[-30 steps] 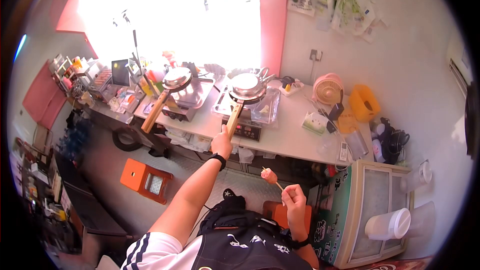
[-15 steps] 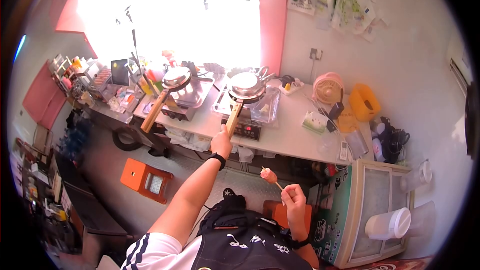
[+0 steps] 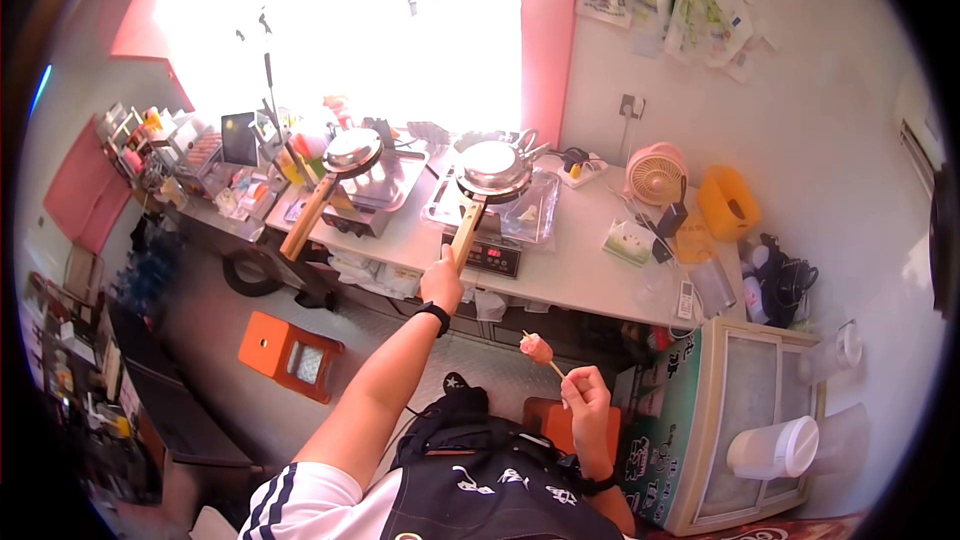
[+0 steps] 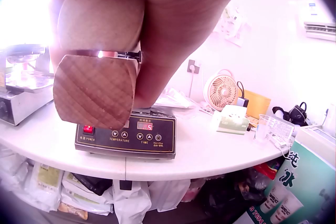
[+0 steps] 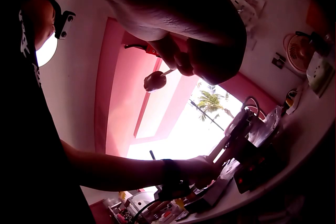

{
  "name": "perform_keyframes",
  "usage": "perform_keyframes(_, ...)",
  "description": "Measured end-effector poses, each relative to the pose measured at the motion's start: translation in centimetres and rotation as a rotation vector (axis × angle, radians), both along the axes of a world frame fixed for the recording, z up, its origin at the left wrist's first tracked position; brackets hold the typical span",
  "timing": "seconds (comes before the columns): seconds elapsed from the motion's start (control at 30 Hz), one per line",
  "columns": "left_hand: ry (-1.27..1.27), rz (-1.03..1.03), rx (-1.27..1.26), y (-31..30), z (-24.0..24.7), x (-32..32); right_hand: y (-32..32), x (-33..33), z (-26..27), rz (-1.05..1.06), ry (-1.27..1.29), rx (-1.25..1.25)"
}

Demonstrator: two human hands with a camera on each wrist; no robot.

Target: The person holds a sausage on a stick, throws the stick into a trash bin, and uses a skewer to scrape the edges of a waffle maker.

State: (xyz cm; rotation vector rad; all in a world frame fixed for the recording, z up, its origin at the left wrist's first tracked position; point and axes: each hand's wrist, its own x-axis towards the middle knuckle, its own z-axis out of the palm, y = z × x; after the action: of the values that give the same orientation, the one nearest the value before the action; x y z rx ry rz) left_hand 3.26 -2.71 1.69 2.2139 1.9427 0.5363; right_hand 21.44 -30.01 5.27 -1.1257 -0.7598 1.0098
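Note:
My left hand [image 3: 441, 281] grips the paired wooden handles [image 3: 467, 232] of a round metal pan [image 3: 493, 168], which lies closed on the right-hand cooker. In the left wrist view the two handle ends [image 4: 94, 91] sit one above the other, under the hand [image 4: 181, 19]. A control panel [image 4: 126, 136] with red digits shows below them. My right hand [image 3: 588, 410] pinches a thin stick with a pinkish lump of food [image 3: 536, 347] at its top, held up in front of the apron. The same lump [image 5: 155, 81] hangs by the right fingers in the right wrist view.
A second pan [image 3: 353, 152] with wooden handles [image 3: 309, 219] rests on the left cooker. A pink fan [image 3: 657, 176], yellow bin [image 3: 729, 205] and tissue pack [image 3: 629, 243] stand on the right of the counter [image 3: 580, 280]. An orange stool [image 3: 290, 355] is on the floor; a freezer [image 3: 745, 420] is at right.
The head view has shifted slightly. Both hands keep their holds on the handles and the stick, in nearly the same places.

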Motion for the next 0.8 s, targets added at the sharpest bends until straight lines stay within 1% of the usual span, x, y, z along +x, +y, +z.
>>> perform_keyframes(0.8, -0.015, 0.022, -0.022, 0.3, -0.32, -0.05, 0.02, -0.01, -0.02, -0.009, -0.001, -0.009)
